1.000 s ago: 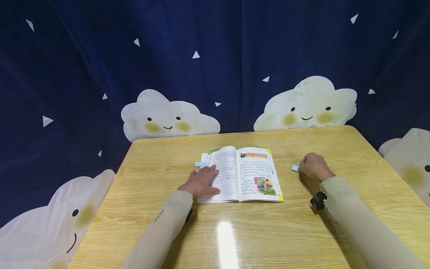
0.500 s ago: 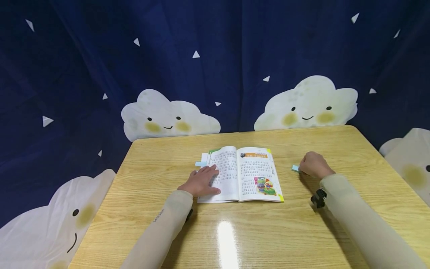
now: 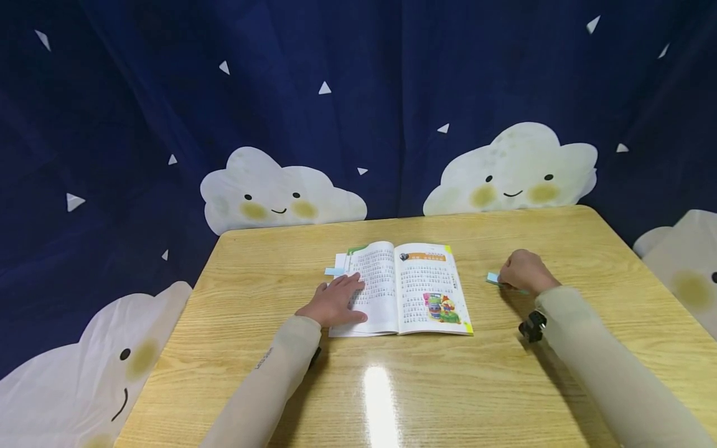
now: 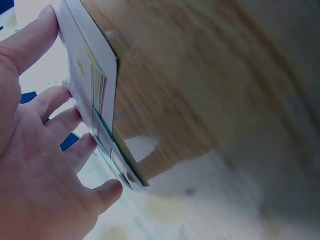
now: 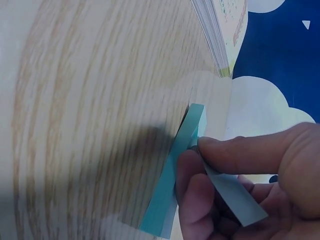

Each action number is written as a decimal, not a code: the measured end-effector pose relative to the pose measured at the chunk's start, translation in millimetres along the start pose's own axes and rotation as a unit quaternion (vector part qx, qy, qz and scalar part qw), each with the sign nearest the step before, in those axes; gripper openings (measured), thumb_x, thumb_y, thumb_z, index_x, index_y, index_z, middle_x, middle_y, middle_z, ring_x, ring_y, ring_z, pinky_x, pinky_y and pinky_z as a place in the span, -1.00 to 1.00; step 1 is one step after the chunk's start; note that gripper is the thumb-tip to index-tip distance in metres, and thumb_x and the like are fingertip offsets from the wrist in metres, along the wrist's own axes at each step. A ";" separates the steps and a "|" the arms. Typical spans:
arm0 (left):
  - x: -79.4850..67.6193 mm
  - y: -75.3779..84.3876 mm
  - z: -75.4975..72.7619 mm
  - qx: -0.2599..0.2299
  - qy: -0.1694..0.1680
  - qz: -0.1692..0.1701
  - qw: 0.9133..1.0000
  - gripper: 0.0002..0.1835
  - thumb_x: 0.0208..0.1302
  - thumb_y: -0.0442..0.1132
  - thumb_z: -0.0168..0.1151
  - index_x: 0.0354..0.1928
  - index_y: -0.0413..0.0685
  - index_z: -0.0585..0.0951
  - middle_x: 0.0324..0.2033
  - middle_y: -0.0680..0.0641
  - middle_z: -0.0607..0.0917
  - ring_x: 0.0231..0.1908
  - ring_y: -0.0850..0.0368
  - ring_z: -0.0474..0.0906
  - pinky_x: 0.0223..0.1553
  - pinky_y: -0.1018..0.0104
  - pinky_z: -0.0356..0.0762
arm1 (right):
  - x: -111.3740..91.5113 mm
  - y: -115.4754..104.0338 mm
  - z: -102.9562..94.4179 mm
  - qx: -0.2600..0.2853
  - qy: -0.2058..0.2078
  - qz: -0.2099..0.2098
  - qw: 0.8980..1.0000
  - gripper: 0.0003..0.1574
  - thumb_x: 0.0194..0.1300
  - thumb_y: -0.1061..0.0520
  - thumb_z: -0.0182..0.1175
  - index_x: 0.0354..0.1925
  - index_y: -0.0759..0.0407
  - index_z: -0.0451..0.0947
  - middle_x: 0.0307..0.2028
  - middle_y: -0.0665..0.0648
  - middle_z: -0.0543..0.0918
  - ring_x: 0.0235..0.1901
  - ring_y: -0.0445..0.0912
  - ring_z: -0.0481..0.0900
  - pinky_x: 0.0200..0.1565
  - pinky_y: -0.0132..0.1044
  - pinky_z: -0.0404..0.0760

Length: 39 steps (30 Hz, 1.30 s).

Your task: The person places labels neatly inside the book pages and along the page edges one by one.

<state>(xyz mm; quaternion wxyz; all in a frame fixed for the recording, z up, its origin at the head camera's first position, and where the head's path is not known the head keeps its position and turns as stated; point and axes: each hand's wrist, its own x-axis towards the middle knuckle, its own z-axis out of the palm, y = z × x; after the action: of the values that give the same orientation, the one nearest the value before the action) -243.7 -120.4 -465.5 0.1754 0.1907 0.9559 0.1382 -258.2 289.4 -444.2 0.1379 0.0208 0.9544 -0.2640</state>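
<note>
An open book (image 3: 428, 281) lies on the wooden table, printed text on both pages and a coloured picture at lower right. My left hand (image 3: 333, 301) rests on its left page with fingers spread. From that page's outer edge sticks a pale blue paper tab (image 3: 334, 271). Right of the book, my right hand (image 3: 526, 272) is over a narrow teal pad of sticky notes (image 5: 168, 175). Thumb and index finger pinch a pale sticky note strip (image 5: 240, 200), whose free end hangs away from the pad. The join of strip and pad is partly hidden by the fingertips.
The wooden table (image 3: 448, 386) has its far edge against a dark blue curtain (image 3: 392, 93) with white clouds and triangles. A dark wrist camera (image 3: 533, 326) sits at the right cuff. Light glares off the table's near middle.
The right hand has shifted very slightly, and a teal edge now shows beneath its heel side in the head view. The left hand and book stay put; the head view tilts a little.
</note>
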 end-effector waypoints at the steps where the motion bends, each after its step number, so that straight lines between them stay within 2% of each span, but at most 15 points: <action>1: -0.3 0.2 -0.1 -0.001 -0.001 0.000 1.000 -0.18 0.22 0.17 0.33 0.49 0.19 0.28 0.58 0.08 0.09 0.57 -0.06 -0.02 0.51 -0.23 -0.07 | -0.4 -0.4 -0.3 0.003 -0.001 0.000 1.000 -0.64 0.18 0.24 0.08 -0.73 0.21 0.52 -0.73 0.05 0.59 -0.72 -0.17 0.35 -0.55 -0.32 0.34; 15: -1.3 -0.9 -0.7 -0.011 -0.001 -0.002 1.000 -0.17 0.22 0.17 0.32 0.50 0.20 0.27 0.58 0.09 0.09 0.58 -0.06 -0.04 0.52 -0.24 -0.10 | 0.6 0.0 -0.6 -0.001 0.002 0.001 1.000 -0.65 0.13 0.24 0.08 -0.76 0.19 0.51 -0.79 -0.02 0.52 -0.74 -0.20 0.25 -0.54 -0.33 0.29; 21: -1.3 -1.1 -0.5 -0.012 -0.003 -0.002 1.000 -0.17 0.23 0.17 0.32 0.50 0.20 0.27 0.58 0.09 0.08 0.58 -0.06 -0.04 0.52 -0.24 -0.12 | -0.7 -0.4 -2.0 0.007 -0.002 0.005 1.000 -0.65 0.08 0.25 0.08 -0.80 0.12 0.43 -0.81 -0.05 0.45 -0.76 -0.20 0.20 -0.55 -0.34 0.26; 30: -1.6 -0.8 -1.2 -0.017 -0.004 -0.004 1.000 -0.17 0.23 0.16 0.32 0.51 0.21 0.25 0.58 0.10 0.06 0.59 -0.05 -0.07 0.53 -0.23 -0.14 | -0.4 -2.4 -4.5 0.019 -0.005 0.015 1.000 -0.76 0.06 0.23 0.14 -0.69 0.22 0.54 -0.72 0.00 0.57 -0.70 -0.17 0.31 -0.52 -0.32 0.31; 39: -2.1 -0.9 -1.9 -0.020 -0.006 -0.001 1.000 -0.18 0.24 0.15 0.33 0.50 0.19 0.26 0.58 0.10 0.06 0.58 -0.05 -0.06 0.53 -0.22 -0.13 | 0.5 -1.1 -4.2 0.019 -0.006 0.025 0.999 -0.72 0.04 0.25 0.10 -0.76 0.15 0.46 -0.75 -0.02 0.54 -0.73 -0.19 0.28 -0.55 -0.34 0.29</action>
<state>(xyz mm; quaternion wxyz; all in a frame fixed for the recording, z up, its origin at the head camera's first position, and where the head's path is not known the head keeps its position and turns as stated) -242.9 -122.5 -463.5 0.1852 0.1874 0.9520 0.1559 -259.9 290.6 -440.4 0.1497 0.0455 0.9474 -0.2791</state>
